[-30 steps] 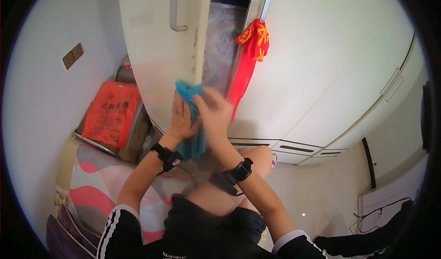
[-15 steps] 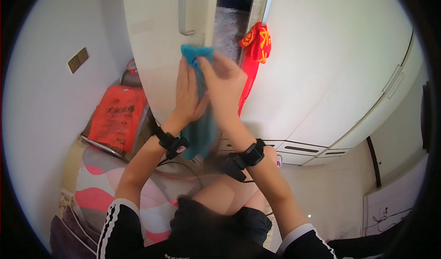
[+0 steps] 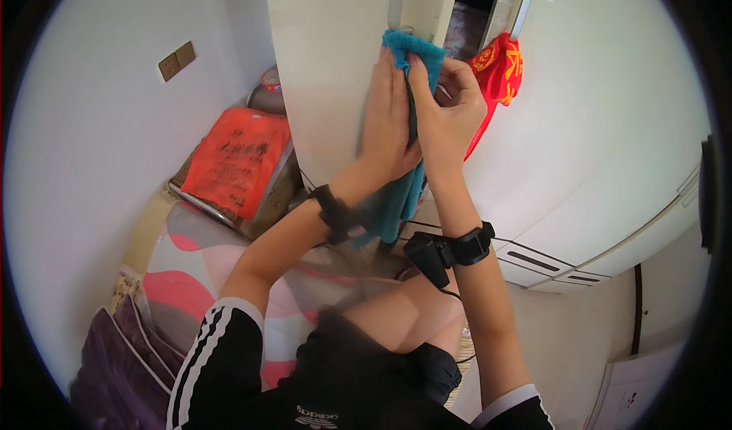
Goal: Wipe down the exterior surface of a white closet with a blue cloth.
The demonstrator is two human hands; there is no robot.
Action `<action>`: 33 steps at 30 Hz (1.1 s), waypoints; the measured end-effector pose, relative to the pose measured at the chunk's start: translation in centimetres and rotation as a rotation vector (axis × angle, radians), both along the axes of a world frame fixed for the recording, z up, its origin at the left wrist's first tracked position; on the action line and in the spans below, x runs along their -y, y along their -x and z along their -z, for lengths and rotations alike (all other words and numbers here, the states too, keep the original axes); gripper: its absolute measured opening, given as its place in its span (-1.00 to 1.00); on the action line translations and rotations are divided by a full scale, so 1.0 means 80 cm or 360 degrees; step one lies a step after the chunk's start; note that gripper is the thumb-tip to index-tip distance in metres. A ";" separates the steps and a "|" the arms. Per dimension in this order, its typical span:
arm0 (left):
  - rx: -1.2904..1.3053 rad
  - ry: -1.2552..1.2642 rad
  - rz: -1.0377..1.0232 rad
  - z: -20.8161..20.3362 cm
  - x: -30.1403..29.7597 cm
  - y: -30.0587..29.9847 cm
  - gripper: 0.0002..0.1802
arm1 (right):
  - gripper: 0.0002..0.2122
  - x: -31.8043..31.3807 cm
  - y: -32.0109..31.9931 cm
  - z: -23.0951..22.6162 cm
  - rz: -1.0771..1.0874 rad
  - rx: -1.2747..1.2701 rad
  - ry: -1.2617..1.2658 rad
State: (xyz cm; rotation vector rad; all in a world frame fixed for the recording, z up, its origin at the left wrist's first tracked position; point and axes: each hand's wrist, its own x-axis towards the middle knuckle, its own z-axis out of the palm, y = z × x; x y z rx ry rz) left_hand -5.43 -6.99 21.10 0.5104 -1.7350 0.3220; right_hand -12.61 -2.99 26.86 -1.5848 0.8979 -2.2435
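Note:
A folded teal towel hangs lengthwise between my hands, in front of a white wardrobe door. My left hand lies along its left side with fingers straight and pointing up, the thumb against the cloth lower down. My right hand grips the towel near its top, thumb pressed on the front and fingers curled at the right edge. The towel's top corner folds over by my left fingertips and overlaps the lower end of the door handle. Its lower end hangs loose and blurred beside my left wrist.
Red cloth with yellow markings hangs on the wardrobe at the right, by a gap between doors. An orange-red bag rests on a chair at the left. Below are a pink, grey and white bedspread and purple cushions.
The view has swung left, so the room sits farther right in the picture. My hands and the towel have risen, and its top now overlaps the handle's lower end. Both hands stay on it.

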 end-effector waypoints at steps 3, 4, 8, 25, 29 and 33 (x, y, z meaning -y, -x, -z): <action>0.0065 -0.0020 -0.0101 0.002 0.000 0.000 -0.07 | -0.84 0.006 0.002 0.006 -0.0024 -0.0017 0.0049; 0.0068 -0.0026 -0.0111 0.003 0.001 0.001 -0.07 | -0.84 0.006 0.002 0.007 -0.0035 -0.0014 0.0043; 0.0122 -0.0118 -0.0177 0.006 0.003 0.005 -0.12 | -0.77 0.005 0.001 0.011 -0.0118 0.0115 0.0057; 0.0166 -0.0045 -0.0332 0.160 0.014 0.004 -0.31 | -0.80 0.011 0.000 0.142 0.0060 0.0089 -0.0115; 0.0203 -0.0106 -0.0178 0.200 0.017 -0.001 -0.37 | -0.82 0.007 0.003 0.180 0.0023 0.0062 -0.0171; 0.0287 -0.0125 -0.0030 0.228 0.017 -0.004 -0.35 | -0.81 0.005 0.015 0.219 0.0090 -0.0041 -0.0229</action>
